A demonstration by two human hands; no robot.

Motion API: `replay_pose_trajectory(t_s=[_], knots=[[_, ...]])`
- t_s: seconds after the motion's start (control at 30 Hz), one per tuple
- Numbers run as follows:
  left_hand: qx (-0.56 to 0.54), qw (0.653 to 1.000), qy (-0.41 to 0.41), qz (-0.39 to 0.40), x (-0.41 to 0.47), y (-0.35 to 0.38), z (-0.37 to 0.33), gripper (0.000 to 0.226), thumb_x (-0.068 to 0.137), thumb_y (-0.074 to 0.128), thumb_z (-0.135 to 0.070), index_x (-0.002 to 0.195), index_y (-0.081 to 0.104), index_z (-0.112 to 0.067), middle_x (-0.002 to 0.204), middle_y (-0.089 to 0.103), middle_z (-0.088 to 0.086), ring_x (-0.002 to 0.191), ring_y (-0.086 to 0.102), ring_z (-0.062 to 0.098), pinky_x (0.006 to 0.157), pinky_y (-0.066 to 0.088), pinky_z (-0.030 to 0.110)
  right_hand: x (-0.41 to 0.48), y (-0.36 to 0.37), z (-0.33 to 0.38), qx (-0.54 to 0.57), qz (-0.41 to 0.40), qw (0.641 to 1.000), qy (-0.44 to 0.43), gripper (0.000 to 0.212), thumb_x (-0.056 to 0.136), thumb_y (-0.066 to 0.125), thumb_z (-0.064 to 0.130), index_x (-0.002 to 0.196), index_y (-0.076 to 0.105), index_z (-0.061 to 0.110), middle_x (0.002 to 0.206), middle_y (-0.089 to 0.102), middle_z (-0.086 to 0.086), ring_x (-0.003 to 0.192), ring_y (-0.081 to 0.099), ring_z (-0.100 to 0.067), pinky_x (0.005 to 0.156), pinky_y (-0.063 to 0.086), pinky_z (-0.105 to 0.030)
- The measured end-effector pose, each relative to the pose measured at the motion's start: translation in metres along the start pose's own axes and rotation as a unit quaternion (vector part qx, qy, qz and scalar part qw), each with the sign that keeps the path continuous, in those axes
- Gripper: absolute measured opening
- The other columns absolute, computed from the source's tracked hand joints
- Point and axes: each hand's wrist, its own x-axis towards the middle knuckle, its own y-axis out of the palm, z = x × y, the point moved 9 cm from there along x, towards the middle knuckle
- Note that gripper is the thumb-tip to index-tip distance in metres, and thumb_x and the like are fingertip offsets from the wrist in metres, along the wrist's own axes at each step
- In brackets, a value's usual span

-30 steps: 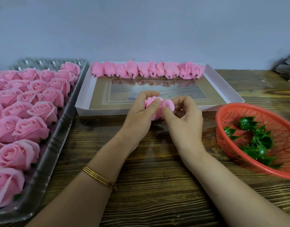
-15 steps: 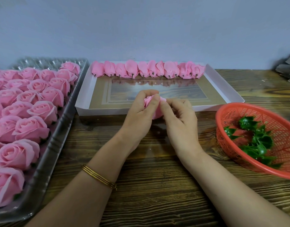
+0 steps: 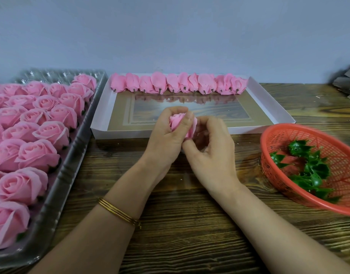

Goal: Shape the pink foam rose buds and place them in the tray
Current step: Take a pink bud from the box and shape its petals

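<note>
Bud (image 3: 179, 123) is held above the table (image 3: 180, 224) in the head view, just short of the near rim of the white tray (image 3: 130, 133), its tip pointing up and away. The left hand (image 3: 166, 139) curls round it from the left. The right hand (image 3: 209, 153), blurred, appears to pinch its lower right petal. The row (image 3: 178, 84) it should join lies straight ahead, along the far rim.

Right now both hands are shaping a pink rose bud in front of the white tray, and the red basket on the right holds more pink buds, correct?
Not quite. The head view shows the red basket holds green leaf pieces, not pink buds. The rest stands: the left hand and right hand hold a pink rose bud in front of the white tray.
</note>
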Motion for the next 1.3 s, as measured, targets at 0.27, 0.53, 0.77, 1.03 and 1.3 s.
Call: replay_pose_trajectory(t_s=[0.27,0.53,0.77,1.03,1.3], knots=[[-0.006,1.000,0.008,0.000,-0.001,0.000,-0.001,0.051,0.069,0.083,-0.035,0.109,0.056,-0.019,0.084,0.064,-0.001,0.070,0.062,0.009,0.071,0.055,0.024,0.000,0.000,0.002,-0.015,-0.006,0.999,-0.030,0.013,0.084,0.071,0.011,0.077,0.062,0.018,0.079,0.047,-0.002,0.074,0.043,-0.001,0.066,0.034,-0.008],[-0.063,0.998,-0.002,0.018,0.001,0.002,0.000,0.046,0.073,0.077,-0.007,0.112,0.053,-0.013,0.067,0.064,-0.004,0.054,0.057,0.008,0.054,0.051,0.019,0.001,0.004,-0.005,0.082,0.015,0.996,0.022,0.025,0.067,0.066,0.013,0.091,0.062,0.019,0.089,0.051,-0.008,0.071,0.048,-0.005,0.067,0.041,-0.017],[-0.035,0.999,0.019,-0.018,0.003,-0.002,0.000,0.027,0.089,0.063,0.003,0.106,0.056,-0.016,0.077,0.063,-0.001,0.064,0.062,0.009,0.067,0.055,0.022,0.001,0.001,-0.017,0.072,0.000,0.995,0.072,0.035,0.069,0.077,0.010,0.091,0.052,0.022,0.088,0.061,-0.005,0.066,0.054,-0.015,0.067,0.046,-0.027],[-0.008,0.999,0.029,-0.014,0.003,-0.001,0.002,0.030,0.090,0.064,-0.001,0.111,0.054,-0.019,0.059,0.058,-0.014,0.050,0.051,0.003,0.054,0.049,0.017,-0.001,0.007,-0.011,0.002,0.031,0.998,0.047,0.028,0.066,0.083,0.015,0.077,0.058,0.022,0.065,0.057,0.010,0.062,0.052,-0.006,0.060,0.040,-0.017],[-0.015,0.999,0.023,-0.033,0.002,-0.004,0.001,0.038,0.082,0.074,-0.002,0.111,0.057,-0.020,0.076,0.058,-0.005,0.052,0.055,0.002,0.054,0.050,0.017,0.000,0.013,-0.015,0.017,0.042,0.997,0.056,0.019,0.069,0.082,0.017,0.075,0.063,0.016,0.061,0.059,0.005,0.057,0.054,-0.008,0.056,0.041,-0.022]])
